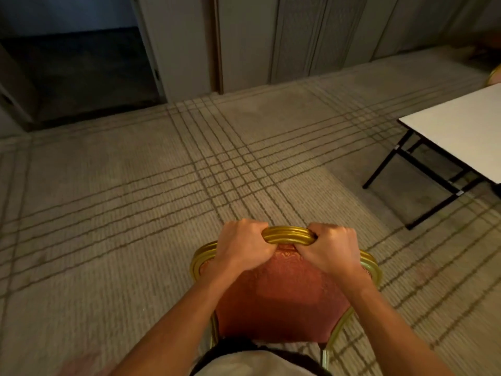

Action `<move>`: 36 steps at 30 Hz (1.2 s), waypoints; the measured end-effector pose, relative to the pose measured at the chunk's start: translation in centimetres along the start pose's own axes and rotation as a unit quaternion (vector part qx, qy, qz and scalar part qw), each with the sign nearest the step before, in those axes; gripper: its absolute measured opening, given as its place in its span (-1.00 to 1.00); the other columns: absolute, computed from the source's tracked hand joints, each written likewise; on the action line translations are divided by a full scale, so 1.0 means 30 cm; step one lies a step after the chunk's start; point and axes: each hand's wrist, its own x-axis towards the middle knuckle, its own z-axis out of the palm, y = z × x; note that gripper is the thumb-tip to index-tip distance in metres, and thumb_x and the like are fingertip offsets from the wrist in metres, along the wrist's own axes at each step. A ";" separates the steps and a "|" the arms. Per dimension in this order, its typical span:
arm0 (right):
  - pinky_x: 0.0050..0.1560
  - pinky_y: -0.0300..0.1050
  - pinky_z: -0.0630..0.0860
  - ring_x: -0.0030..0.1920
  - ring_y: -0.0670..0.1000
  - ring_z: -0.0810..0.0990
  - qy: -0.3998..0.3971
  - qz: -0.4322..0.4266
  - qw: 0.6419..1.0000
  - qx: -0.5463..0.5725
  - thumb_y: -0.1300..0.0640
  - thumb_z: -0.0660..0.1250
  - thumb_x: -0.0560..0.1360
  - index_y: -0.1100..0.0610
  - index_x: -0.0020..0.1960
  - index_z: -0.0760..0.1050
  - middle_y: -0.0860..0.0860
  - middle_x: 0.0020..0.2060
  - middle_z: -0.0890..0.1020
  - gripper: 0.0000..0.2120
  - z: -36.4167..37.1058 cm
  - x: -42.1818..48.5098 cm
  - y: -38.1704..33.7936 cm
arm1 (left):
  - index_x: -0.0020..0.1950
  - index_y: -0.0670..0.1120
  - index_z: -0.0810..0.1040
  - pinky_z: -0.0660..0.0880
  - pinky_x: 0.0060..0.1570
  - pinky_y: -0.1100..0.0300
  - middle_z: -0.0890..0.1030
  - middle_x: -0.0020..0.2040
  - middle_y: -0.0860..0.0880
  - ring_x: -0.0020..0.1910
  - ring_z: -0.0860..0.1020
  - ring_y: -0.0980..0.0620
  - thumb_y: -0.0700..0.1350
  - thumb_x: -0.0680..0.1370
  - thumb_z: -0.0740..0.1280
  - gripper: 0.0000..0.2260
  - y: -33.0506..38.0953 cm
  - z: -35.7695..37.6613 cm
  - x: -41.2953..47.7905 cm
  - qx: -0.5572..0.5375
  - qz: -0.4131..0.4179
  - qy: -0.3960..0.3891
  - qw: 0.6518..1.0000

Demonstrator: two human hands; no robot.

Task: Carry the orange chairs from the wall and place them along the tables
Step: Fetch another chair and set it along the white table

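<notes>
**Chair (282, 302) gripped at top rail, table off to front-right**

Chair sits right in front of the person, close to the body, back panel facing up at the camera. Both hands grip the rail (287, 234) at the top of the back: left hand (241, 248) on its left end, right hand (333, 251) on its right end, fingers curled over the far side, a short bare stretch of rail between them. Can't tell if the legs (334, 332) are off the floor.

Key relation: table (461, 131) lies ahead and to the right of the grip, well apart, near corner pointing left. Right hand is the nearer one. The near edge runs away to the lower right, so the chair likely needs a swing rightward and a turn to face that edge.

Materials: rail is ribbed gold metal, curved, and looks rigid. Back is orange-red patterned fabric, padded, shield-shaped. Table has a flat white top with thin black folding legs. Carpet (135, 213) is beige with a dark crossing-line grid and a low pile. Wall (298, 36) is grey and panelled, with a dark doorway (81, 71) at left.
</notes>
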 end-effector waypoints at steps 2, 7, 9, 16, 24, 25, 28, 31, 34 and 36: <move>-0.38 -0.07 0.48 -0.44 0.17 0.59 0.001 0.014 1.000 0.002 -0.12 0.49 0.31 0.07 -0.41 0.47 0.01 -0.52 0.56 -0.66 0.027 0.149 0.012 | -0.29 0.01 0.46 0.44 -0.19 0.07 0.67 -0.22 -0.05 -0.12 0.63 -0.13 0.15 0.48 0.33 -0.74 -0.050 -0.013 0.161 0.003 0.012 0.005 1.000; -0.39 -0.13 0.39 -0.49 0.13 0.55 0.020 0.029 0.999 -0.011 -0.12 0.51 0.34 0.08 -0.41 0.47 -0.02 -0.54 0.53 -0.65 0.108 0.401 0.055 | -0.26 -0.05 0.55 0.40 -0.24 0.07 0.67 -0.24 -0.04 -0.16 0.63 -0.14 0.17 0.45 0.38 -0.71 -0.124 -0.018 0.470 0.021 0.053 0.002 0.998; -0.37 -0.17 0.32 -0.49 0.11 0.54 0.026 0.034 0.999 -0.009 -0.11 0.51 0.34 0.07 -0.42 0.46 -0.02 -0.54 0.53 -0.65 0.154 0.521 0.095 | -0.26 -0.04 0.54 0.35 -0.26 0.09 0.66 -0.25 -0.04 -0.17 0.63 -0.14 0.17 0.45 0.38 -0.71 -0.149 -0.011 0.621 0.032 0.070 0.009 0.997; -0.34 -0.20 0.24 -0.51 0.06 0.51 0.014 0.051 0.999 0.014 -0.07 0.55 0.31 0.03 -0.42 0.41 -0.05 -0.53 0.51 -0.64 0.359 0.905 0.285 | -0.29 -0.03 0.49 0.43 -0.22 0.06 0.66 -0.25 -0.05 -0.17 0.63 -0.17 0.13 0.47 0.37 -0.73 -0.205 0.081 1.090 0.035 0.075 -0.011 0.997; -0.35 -0.15 0.36 -0.45 0.13 0.56 -0.004 0.059 0.998 0.027 -0.13 0.53 0.31 0.05 -0.40 0.42 -0.02 -0.49 0.55 -0.63 0.522 1.332 0.498 | -0.28 -0.07 0.51 0.40 -0.26 0.06 0.65 -0.26 -0.05 -0.18 0.61 -0.16 0.11 0.44 0.39 -0.73 -0.210 0.130 1.571 0.051 0.066 -0.017 0.996; -0.36 -0.12 0.40 -0.43 0.14 0.57 0.004 0.061 0.998 0.024 -0.14 0.51 0.31 0.06 -0.39 0.44 -0.02 -0.48 0.56 -0.64 0.540 1.405 0.531 | -0.29 -0.07 0.51 0.39 -0.27 0.06 0.65 -0.27 -0.05 -0.20 0.61 -0.16 0.12 0.44 0.39 -0.73 -0.214 0.133 1.653 0.055 0.069 -0.016 0.996; -0.38 -0.12 0.40 -0.44 0.12 0.57 0.021 0.060 0.998 0.028 -0.15 0.44 0.34 0.07 -0.38 0.45 -0.02 -0.48 0.56 -0.66 0.574 1.597 0.605 | -0.32 -0.05 0.48 0.39 -0.31 0.07 0.63 -0.32 -0.05 -0.24 0.61 -0.17 0.12 0.42 0.35 -0.73 -0.224 0.138 1.869 0.044 0.073 -0.006 0.996; -0.37 -0.16 0.34 -0.47 0.08 0.55 0.010 0.059 0.998 0.027 -0.18 0.40 0.36 0.07 -0.39 0.46 -0.04 -0.49 0.56 -0.65 0.641 1.749 0.677 | -0.33 -0.02 0.42 0.31 -0.31 0.09 0.62 -0.32 -0.05 -0.24 0.60 -0.18 0.13 0.44 0.34 -0.72 -0.246 0.182 2.049 0.036 0.076 -0.019 0.996; -0.35 -0.18 0.29 -0.47 0.06 0.53 -0.001 0.058 0.998 0.014 -0.17 0.41 0.37 0.05 -0.38 0.44 -0.06 -0.49 0.54 -0.65 0.718 1.909 0.765 | -0.33 0.01 0.38 0.33 -0.28 0.07 0.65 -0.27 -0.07 -0.18 0.61 -0.19 0.11 0.46 0.39 -0.70 -0.272 0.238 2.247 0.031 0.075 -0.033 0.996; -0.35 -0.18 0.28 -0.49 0.05 0.51 0.001 0.058 0.998 0.012 -0.21 0.33 0.38 0.04 -0.40 0.41 -0.06 -0.51 0.52 -0.63 0.783 2.033 0.815 | -0.31 -0.03 0.47 0.39 -0.25 0.05 0.66 -0.24 -0.08 -0.16 0.62 -0.20 0.12 0.46 0.39 -0.72 -0.304 0.282 2.395 0.018 0.073 -0.040 0.996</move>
